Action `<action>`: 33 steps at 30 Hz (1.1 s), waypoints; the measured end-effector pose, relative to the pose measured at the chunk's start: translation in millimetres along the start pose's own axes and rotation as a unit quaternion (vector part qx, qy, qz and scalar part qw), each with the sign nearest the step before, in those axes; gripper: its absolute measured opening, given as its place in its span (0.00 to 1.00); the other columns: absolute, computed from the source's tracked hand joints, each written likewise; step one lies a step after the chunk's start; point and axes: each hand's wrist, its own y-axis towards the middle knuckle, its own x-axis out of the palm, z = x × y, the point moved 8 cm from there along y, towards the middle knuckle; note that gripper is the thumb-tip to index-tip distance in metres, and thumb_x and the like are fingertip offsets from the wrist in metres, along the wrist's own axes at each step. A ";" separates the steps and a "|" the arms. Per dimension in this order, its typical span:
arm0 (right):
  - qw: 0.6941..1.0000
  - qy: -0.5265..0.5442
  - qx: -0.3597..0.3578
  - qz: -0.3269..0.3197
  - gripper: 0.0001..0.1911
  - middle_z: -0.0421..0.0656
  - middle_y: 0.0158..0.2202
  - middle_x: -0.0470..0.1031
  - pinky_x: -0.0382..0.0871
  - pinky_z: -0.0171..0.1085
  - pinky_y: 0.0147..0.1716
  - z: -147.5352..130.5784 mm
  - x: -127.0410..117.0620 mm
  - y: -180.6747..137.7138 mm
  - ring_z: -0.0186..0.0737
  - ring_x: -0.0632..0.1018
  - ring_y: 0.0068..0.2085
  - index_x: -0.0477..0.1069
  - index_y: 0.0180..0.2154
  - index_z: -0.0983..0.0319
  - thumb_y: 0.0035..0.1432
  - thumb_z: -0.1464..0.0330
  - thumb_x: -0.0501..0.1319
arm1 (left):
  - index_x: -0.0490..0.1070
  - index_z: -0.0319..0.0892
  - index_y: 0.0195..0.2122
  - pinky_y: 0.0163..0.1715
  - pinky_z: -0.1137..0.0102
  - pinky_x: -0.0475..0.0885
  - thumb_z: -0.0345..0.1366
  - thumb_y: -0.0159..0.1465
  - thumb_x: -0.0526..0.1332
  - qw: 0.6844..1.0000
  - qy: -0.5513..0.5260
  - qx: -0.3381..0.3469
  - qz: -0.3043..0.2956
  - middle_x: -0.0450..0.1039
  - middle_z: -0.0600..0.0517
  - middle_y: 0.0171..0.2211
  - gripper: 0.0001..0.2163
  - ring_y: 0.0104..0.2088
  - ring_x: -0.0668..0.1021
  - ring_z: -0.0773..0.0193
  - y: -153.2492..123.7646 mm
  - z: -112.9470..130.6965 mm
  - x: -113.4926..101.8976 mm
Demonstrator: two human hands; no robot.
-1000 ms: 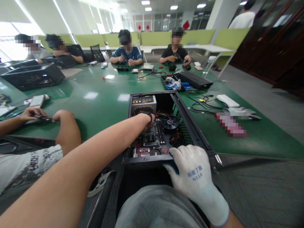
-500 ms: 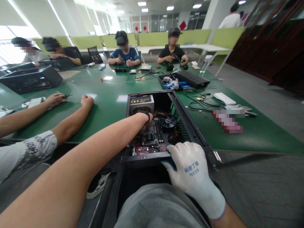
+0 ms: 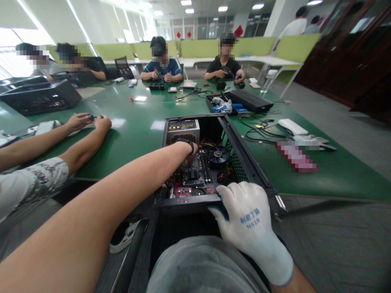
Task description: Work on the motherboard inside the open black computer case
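Open black metal computer case (image 3: 244, 162) sits at the near edge of the green table (image 3: 134, 126), overhanging toward the lap; inside: motherboard (image 3: 195, 177), round cooler fan (image 3: 217, 154), boxy power supply (image 3: 182, 131). Bare left hand (image 3: 191, 156) reaches onto the motherboard, grip hidden, cannot tell; gloved right hand (image 3: 244, 213) clamps the case's near rim. Open-plan office, other people seated around the glossy table.

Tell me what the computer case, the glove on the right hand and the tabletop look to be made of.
Computer case: likely sheet metal, matte black, with thin folded edges and a perforated side.
Glove on the right hand: white knitted fabric; blue coating shows at the fingertips.
Tabletop: smooth, glossy green surface reflecting ceiling lights; material unclear.
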 end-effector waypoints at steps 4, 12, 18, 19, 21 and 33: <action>1.000 0.010 0.004 -0.001 0.17 0.44 0.34 0.70 0.49 0.44 0.37 1.9 1.6 -1.2 0.46 0.65 0.36 0.70 0.43 0.59 0.55 0.56 0.62 | 0.82 0.41 0.37 0.53 0.60 0.70 0.44 0.39 0.74 0.999 0.030 0.008 -0.011 0.81 0.44 0.37 0.23 0.46 0.79 0.44 2.7 1.0 3.0; 1.000 0.016 0.002 0.001 0.17 0.44 0.34 0.70 0.49 0.44 0.37 2.1 1.8 -0.6 0.46 0.66 0.36 0.70 0.43 0.59 0.56 0.56 0.61 | 0.82 0.38 0.38 0.53 0.59 0.70 0.43 0.38 0.75 0.997 0.067 0.027 -0.014 0.80 0.42 0.38 0.25 0.48 0.78 0.42 0.6 4.6 2.3; 1.000 0.009 0.004 -0.005 0.17 0.45 0.33 0.70 0.49 0.44 0.37 1.6 2.7 0.4 0.47 0.66 0.37 0.70 0.42 0.59 0.55 0.56 0.62 | 0.82 0.39 0.35 0.51 0.60 0.71 0.47 0.39 0.74 1.000 0.028 0.009 -0.003 0.81 0.42 0.36 0.23 0.44 0.79 0.44 1.0 2.2 0.6; 1.000 0.008 0.004 -0.003 0.17 0.45 0.33 0.70 0.49 0.44 0.37 1.5 2.5 0.5 0.47 0.66 0.36 0.70 0.42 0.59 0.55 0.56 0.62 | 0.82 0.38 0.34 0.50 0.59 0.72 0.47 0.39 0.74 1.000 0.017 0.007 0.002 0.81 0.42 0.35 0.23 0.43 0.80 0.44 0.7 1.9 -0.3; 1.000 0.005 0.004 0.000 0.17 0.45 0.33 0.70 0.49 0.44 0.37 1.6 1.9 0.8 0.47 0.66 0.36 0.70 0.42 0.59 0.55 0.56 0.62 | 0.82 0.38 0.34 0.49 0.59 0.72 0.48 0.39 0.74 1.000 0.002 0.006 0.011 0.81 0.42 0.35 0.23 0.42 0.80 0.44 0.2 1.7 -2.0; 1.000 -0.004 -0.001 0.014 0.17 0.45 0.33 0.70 0.48 0.43 0.36 -0.1 -1.5 2.0 0.46 0.65 0.35 0.70 0.41 0.60 0.55 0.56 0.62 | 0.82 0.41 0.39 0.51 0.62 0.72 0.47 0.39 0.73 1.000 0.028 0.003 -0.013 0.81 0.45 0.37 0.25 0.45 0.79 0.46 8.0 -2.2 5.0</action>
